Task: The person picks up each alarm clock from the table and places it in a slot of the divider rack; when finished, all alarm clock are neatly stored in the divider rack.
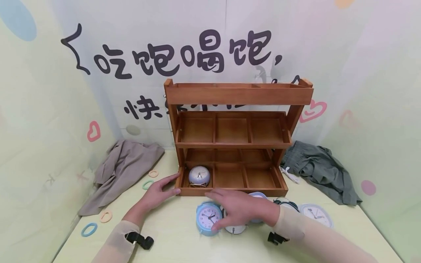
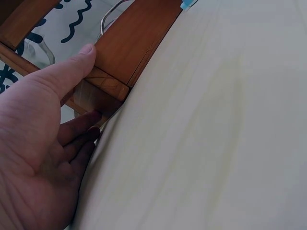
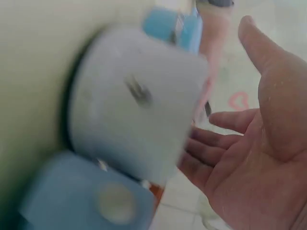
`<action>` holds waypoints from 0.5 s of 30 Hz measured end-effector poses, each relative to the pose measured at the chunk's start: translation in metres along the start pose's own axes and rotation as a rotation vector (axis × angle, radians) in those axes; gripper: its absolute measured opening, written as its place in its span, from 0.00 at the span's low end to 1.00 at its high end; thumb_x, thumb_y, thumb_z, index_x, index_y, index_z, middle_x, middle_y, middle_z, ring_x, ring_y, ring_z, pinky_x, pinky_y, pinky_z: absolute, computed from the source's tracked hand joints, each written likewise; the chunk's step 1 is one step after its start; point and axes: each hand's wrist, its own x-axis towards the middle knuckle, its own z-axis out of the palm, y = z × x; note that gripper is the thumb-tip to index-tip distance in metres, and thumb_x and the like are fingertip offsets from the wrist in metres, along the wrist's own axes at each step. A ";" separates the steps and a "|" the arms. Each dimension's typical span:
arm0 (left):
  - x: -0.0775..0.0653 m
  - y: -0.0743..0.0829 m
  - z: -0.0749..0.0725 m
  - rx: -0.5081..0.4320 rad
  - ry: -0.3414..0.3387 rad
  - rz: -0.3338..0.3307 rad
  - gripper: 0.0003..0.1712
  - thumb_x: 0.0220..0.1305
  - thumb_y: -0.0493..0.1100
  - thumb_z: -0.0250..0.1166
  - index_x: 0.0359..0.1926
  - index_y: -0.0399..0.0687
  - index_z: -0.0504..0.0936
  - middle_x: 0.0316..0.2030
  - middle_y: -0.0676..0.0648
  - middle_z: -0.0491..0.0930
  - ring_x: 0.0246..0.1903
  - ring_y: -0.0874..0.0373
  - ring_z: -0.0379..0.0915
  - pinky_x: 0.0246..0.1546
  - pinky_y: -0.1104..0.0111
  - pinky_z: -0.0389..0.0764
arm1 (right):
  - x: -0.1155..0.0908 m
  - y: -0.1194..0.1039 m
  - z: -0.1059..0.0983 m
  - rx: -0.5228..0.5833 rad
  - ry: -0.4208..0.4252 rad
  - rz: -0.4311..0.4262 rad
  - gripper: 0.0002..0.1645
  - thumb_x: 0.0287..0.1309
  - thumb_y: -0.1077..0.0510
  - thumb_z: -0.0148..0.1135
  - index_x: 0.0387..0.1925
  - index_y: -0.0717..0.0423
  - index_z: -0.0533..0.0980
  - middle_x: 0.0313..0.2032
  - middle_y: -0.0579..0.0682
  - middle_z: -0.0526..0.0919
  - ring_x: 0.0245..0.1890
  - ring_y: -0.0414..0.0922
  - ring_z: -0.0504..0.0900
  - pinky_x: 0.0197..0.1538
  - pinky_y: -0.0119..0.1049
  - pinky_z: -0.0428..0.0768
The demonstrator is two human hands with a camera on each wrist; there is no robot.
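A brown wooden tiered shelf point(image 1: 238, 95) with divided compartments stands on the table. A round lavender alarm clock point(image 1: 199, 176) sits in its lower left compartment. My left hand point(image 1: 158, 195) touches the shelf's lower left front corner point(image 2: 112, 86), the thumb at the front and the fingers along the side. Over the row of clocks, my right hand point(image 1: 238, 206) is spread and holds nothing. Beneath its thumb side stands a light blue twin-bell alarm clock point(image 1: 208, 220). A white clock point(image 1: 235, 229) is partly hidden under the hand, and a blurred pale clock body point(image 3: 134, 100) fills the right wrist view.
Right of the hand lie a lavender-rimmed clock point(image 1: 258, 195), a dark-rimmed clock point(image 1: 287, 204) and a white oval clock point(image 1: 316, 214). Grey-brown cloth point(image 1: 128, 168) lies at left, dark green cloth point(image 1: 319, 170) at right. Several coloured rings, including a blue ring point(image 1: 89, 229), lie at left.
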 end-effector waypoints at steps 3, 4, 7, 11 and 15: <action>0.000 0.000 0.000 -0.001 0.001 -0.008 0.43 0.70 0.58 0.79 0.82 0.58 0.76 0.80 0.48 0.72 0.83 0.44 0.60 0.83 0.45 0.60 | -0.002 -0.003 0.013 -0.023 -0.002 -0.001 0.67 0.63 0.16 0.67 0.88 0.51 0.61 0.82 0.51 0.68 0.79 0.50 0.71 0.79 0.53 0.74; 0.000 0.000 0.000 -0.001 0.003 -0.007 0.43 0.70 0.59 0.79 0.82 0.58 0.76 0.80 0.48 0.72 0.83 0.43 0.60 0.83 0.45 0.60 | -0.002 -0.003 0.017 -0.036 -0.001 -0.001 0.66 0.63 0.16 0.67 0.87 0.51 0.62 0.81 0.51 0.70 0.78 0.50 0.72 0.80 0.53 0.73; -0.001 0.000 0.000 0.000 0.007 0.003 0.43 0.70 0.60 0.79 0.81 0.59 0.77 0.80 0.47 0.72 0.83 0.41 0.60 0.83 0.42 0.60 | 0.000 -0.005 0.027 -0.083 0.012 -0.009 0.67 0.62 0.16 0.67 0.86 0.53 0.64 0.79 0.52 0.72 0.78 0.50 0.72 0.81 0.52 0.72; -0.002 0.000 0.002 0.036 0.026 0.030 0.41 0.71 0.59 0.79 0.81 0.59 0.78 0.79 0.45 0.73 0.81 0.38 0.63 0.81 0.39 0.64 | 0.002 -0.006 0.037 -0.130 0.051 -0.020 0.68 0.61 0.15 0.67 0.85 0.56 0.65 0.78 0.52 0.74 0.77 0.48 0.73 0.81 0.50 0.72; -0.002 0.003 0.002 0.036 0.025 0.020 0.42 0.71 0.60 0.79 0.81 0.60 0.78 0.79 0.46 0.73 0.81 0.39 0.62 0.81 0.39 0.63 | 0.005 -0.007 0.042 -0.140 0.092 -0.014 0.65 0.62 0.19 0.71 0.84 0.56 0.66 0.75 0.51 0.76 0.75 0.47 0.74 0.80 0.50 0.73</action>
